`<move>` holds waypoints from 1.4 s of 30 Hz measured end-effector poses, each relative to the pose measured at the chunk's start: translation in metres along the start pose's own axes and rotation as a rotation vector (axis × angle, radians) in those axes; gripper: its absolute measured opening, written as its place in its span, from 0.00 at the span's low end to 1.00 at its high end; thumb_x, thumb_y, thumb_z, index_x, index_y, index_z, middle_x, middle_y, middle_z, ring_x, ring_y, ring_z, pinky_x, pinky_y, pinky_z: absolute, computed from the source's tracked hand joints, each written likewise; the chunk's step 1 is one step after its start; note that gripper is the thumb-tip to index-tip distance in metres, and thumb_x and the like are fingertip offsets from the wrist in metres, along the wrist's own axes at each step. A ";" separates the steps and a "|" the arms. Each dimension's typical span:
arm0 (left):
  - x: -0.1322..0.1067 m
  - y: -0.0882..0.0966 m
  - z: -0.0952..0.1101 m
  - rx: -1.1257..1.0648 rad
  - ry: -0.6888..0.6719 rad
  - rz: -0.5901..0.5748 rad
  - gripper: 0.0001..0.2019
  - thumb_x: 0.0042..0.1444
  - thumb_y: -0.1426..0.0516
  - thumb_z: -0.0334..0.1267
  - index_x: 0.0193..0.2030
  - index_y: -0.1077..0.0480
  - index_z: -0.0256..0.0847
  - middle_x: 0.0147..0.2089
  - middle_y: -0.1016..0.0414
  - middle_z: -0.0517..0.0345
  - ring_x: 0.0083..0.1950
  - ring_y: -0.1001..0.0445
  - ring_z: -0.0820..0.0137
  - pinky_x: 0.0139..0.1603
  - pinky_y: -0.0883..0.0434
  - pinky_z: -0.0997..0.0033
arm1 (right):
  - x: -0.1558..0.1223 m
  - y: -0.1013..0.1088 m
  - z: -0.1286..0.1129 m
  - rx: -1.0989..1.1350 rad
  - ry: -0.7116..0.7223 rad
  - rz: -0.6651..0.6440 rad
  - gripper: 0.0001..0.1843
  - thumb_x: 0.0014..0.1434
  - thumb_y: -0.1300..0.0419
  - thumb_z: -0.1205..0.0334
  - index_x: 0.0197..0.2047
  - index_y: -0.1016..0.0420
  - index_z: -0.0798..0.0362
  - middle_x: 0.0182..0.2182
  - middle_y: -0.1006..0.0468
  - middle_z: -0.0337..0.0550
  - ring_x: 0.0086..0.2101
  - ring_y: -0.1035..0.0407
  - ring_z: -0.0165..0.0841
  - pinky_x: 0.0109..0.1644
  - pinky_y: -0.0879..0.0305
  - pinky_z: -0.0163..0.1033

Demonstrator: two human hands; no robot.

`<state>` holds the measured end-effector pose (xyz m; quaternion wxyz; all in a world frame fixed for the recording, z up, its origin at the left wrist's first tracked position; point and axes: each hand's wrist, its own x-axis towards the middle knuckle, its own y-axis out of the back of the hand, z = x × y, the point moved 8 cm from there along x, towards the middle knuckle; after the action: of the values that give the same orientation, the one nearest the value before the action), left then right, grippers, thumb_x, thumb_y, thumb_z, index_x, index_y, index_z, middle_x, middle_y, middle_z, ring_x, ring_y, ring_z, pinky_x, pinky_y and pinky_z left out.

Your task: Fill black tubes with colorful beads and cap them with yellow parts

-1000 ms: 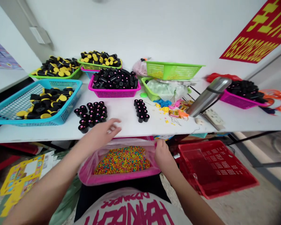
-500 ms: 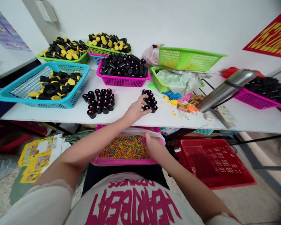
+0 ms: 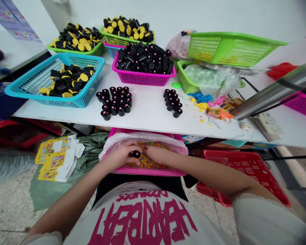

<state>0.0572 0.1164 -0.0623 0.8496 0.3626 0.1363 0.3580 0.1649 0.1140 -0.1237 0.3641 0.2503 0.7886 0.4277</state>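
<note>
My left hand [image 3: 122,154] is closed around a small black tube [image 3: 136,153], held over the pink basket [image 3: 148,170] on my lap. The basket is lined with a clear bag and holds many small coloured beads [image 3: 146,161]. My right hand [image 3: 155,154] rests in the beads just right of the tube, fingers curled and pinched; what they hold is hidden. On the white table [image 3: 148,117] above stand two groups of upright black tubes, a larger one [image 3: 114,102] and a smaller one [image 3: 172,102].
Baskets crowd the table's back: a blue one [image 3: 28,92] and two green ones [image 3: 73,51] with yellow-capped black tubes, a pink one [image 3: 142,78] with black tubes, an empty green one [image 3: 232,51]. A metal flask [image 3: 272,93] lies right. A red crate [image 3: 244,177] sits on the floor.
My left hand took a black tube from the smaller group on the table and brought it down over the beads. My right hand moved in beside it. The view tilted down.
</note>
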 end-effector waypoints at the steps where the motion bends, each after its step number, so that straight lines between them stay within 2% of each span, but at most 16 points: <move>1: -0.003 -0.002 -0.001 -0.020 0.017 -0.001 0.17 0.46 0.31 0.45 0.43 0.22 0.46 0.45 0.25 0.54 0.46 0.25 0.65 0.48 0.28 0.68 | 0.001 -0.001 -0.001 0.020 0.034 -0.011 0.19 0.54 0.45 0.81 0.44 0.21 0.58 0.41 0.19 0.52 0.35 0.24 0.36 0.40 0.31 0.36; 5: -0.013 0.000 -0.010 -0.087 0.149 0.030 0.21 0.47 0.32 0.44 0.49 0.24 0.46 0.47 0.22 0.53 0.47 0.24 0.62 0.48 0.27 0.66 | 0.000 0.005 0.006 0.141 0.084 0.005 0.24 0.50 0.44 0.81 0.47 0.20 0.53 0.43 0.18 0.47 0.41 0.25 0.35 0.46 0.33 0.36; 7: -0.014 0.000 -0.015 -0.118 0.197 0.046 0.21 0.48 0.33 0.45 0.50 0.24 0.46 0.47 0.20 0.53 0.46 0.23 0.62 0.47 0.27 0.65 | -0.004 0.009 0.012 0.275 0.061 0.023 0.22 0.52 0.43 0.78 0.47 0.20 0.52 0.41 0.17 0.44 0.38 0.25 0.34 0.45 0.32 0.37; 9: -0.013 -0.002 -0.017 -0.148 0.190 0.033 0.18 0.50 0.35 0.46 0.47 0.23 0.45 0.45 0.19 0.55 0.45 0.22 0.62 0.47 0.27 0.65 | -0.009 0.014 0.016 0.431 0.036 0.033 0.17 0.55 0.40 0.73 0.47 0.20 0.52 0.38 0.17 0.42 0.35 0.25 0.33 0.43 0.32 0.37; 13: -0.010 -0.008 -0.020 -0.141 0.198 -0.008 0.15 0.50 0.35 0.47 0.44 0.22 0.46 0.43 0.18 0.57 0.43 0.21 0.63 0.45 0.27 0.67 | -0.020 0.028 0.008 0.613 0.039 0.093 0.15 0.58 0.38 0.66 0.49 0.21 0.52 0.40 0.17 0.42 0.37 0.24 0.33 0.45 0.30 0.38; 17: -0.011 -0.012 -0.024 -0.118 0.263 -0.034 0.18 0.49 0.34 0.46 0.47 0.22 0.46 0.45 0.18 0.57 0.44 0.20 0.61 0.45 0.27 0.67 | -0.029 0.052 -0.016 0.445 0.168 0.289 0.14 0.61 0.41 0.69 0.49 0.21 0.51 0.46 0.20 0.46 0.45 0.26 0.34 0.53 0.32 0.41; 19: -0.012 -0.010 -0.024 -0.107 0.284 -0.020 0.19 0.49 0.34 0.47 0.48 0.22 0.45 0.46 0.18 0.55 0.44 0.20 0.59 0.45 0.27 0.65 | -0.031 0.057 -0.028 0.312 0.225 0.329 0.17 0.62 0.45 0.73 0.51 0.23 0.52 0.49 0.23 0.48 0.47 0.28 0.34 0.54 0.33 0.42; 22: -0.012 -0.007 -0.022 -0.116 0.263 0.013 0.18 0.51 0.36 0.47 0.48 0.23 0.43 0.45 0.18 0.54 0.44 0.21 0.59 0.46 0.27 0.64 | -0.032 0.059 -0.047 0.138 0.306 0.332 0.20 0.63 0.48 0.75 0.55 0.26 0.54 0.51 0.26 0.50 0.51 0.31 0.36 0.56 0.33 0.44; 27: -0.011 -0.007 -0.021 -0.176 0.202 0.036 0.14 0.53 0.37 0.46 0.43 0.24 0.42 0.42 0.18 0.55 0.42 0.21 0.61 0.45 0.27 0.65 | -0.034 0.064 -0.074 -0.118 0.390 0.273 0.16 0.65 0.49 0.72 0.53 0.26 0.60 0.48 0.25 0.53 0.53 0.33 0.41 0.58 0.35 0.48; 30: -0.010 -0.008 -0.021 -0.180 0.194 0.038 0.12 0.53 0.37 0.44 0.41 0.25 0.40 0.41 0.19 0.54 0.41 0.22 0.62 0.43 0.28 0.65 | -0.037 0.074 -0.077 -0.128 0.386 0.279 0.16 0.65 0.50 0.73 0.53 0.26 0.57 0.48 0.25 0.51 0.53 0.33 0.41 0.59 0.35 0.47; 32: -0.011 -0.006 -0.019 -0.168 0.191 0.053 0.12 0.53 0.36 0.43 0.42 0.25 0.40 0.42 0.19 0.54 0.43 0.22 0.62 0.45 0.28 0.65 | -0.040 0.080 -0.071 -0.091 0.359 0.298 0.18 0.64 0.49 0.75 0.54 0.27 0.56 0.50 0.25 0.51 0.54 0.33 0.40 0.60 0.36 0.46; 34: -0.013 0.003 -0.015 -0.148 0.179 0.118 0.14 0.51 0.34 0.42 0.43 0.25 0.41 0.44 0.20 0.54 0.46 0.23 0.62 0.49 0.28 0.64 | -0.042 0.079 -0.057 -0.047 0.304 0.279 0.22 0.60 0.49 0.79 0.54 0.27 0.55 0.52 0.26 0.50 0.54 0.32 0.39 0.59 0.35 0.45; 36: -0.015 0.020 -0.010 -0.132 0.165 0.230 0.15 0.51 0.34 0.43 0.44 0.25 0.42 0.46 0.21 0.53 0.48 0.23 0.62 0.52 0.29 0.63 | -0.042 0.069 -0.038 -0.027 0.219 0.200 0.25 0.56 0.49 0.83 0.52 0.25 0.55 0.52 0.26 0.50 0.51 0.30 0.38 0.56 0.33 0.42; 39: -0.016 0.057 -0.008 -0.069 0.187 0.433 0.15 0.55 0.36 0.46 0.46 0.25 0.42 0.47 0.23 0.52 0.49 0.24 0.64 0.53 0.28 0.64 | -0.043 0.042 -0.011 -0.098 0.025 0.035 0.23 0.54 0.50 0.83 0.46 0.23 0.54 0.46 0.23 0.51 0.42 0.25 0.39 0.46 0.29 0.42; 42: -0.009 0.094 -0.012 0.097 0.250 0.615 0.16 0.57 0.38 0.46 0.49 0.26 0.41 0.49 0.24 0.51 0.49 0.25 0.63 0.55 0.29 0.63 | -0.041 0.022 0.002 -0.163 -0.109 -0.029 0.20 0.55 0.50 0.82 0.41 0.22 0.57 0.38 0.21 0.55 0.37 0.23 0.43 0.42 0.28 0.44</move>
<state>-0.0031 0.1615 -0.0035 0.6602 0.3801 0.1403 0.6324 0.1936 0.0971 -0.0903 0.4318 0.2312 0.7339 0.4707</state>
